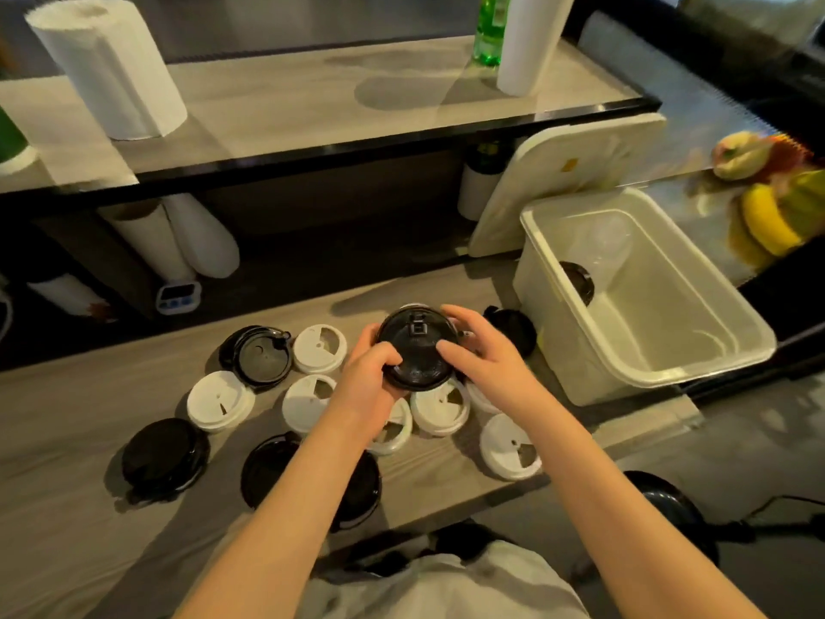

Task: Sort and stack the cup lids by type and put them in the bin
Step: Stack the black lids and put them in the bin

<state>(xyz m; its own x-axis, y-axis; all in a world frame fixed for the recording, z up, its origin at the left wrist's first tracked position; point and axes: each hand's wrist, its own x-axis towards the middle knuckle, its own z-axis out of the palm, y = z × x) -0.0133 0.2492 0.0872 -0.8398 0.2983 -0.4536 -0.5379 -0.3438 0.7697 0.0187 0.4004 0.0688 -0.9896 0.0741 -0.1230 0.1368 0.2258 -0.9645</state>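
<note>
- Nearest the table (pixel 67 440) edge, two flat black lids are seen: one (pixel 165 455) in the open on the left, the other (pixel 268 471) half hidden under the left forearm.
- White lids are scattered just beyond, one (pixel 220 400) out on the left and one (pixel 511 446) on the right.
- A domed black lid (pixel 417 346) is held up over the white ones and gripped from both sides: the left hand (pixel 370 377) is curled round its near-left rim, and the right hand (pixel 482 357) is clasped on its right edge.
- The white bin (pixel 647 377) is set to the right, with a dark lid (pixel 578 279) resting inside against its left wall.
- The bin cover (pixel 562 172) is leaned up behind it.
</note>
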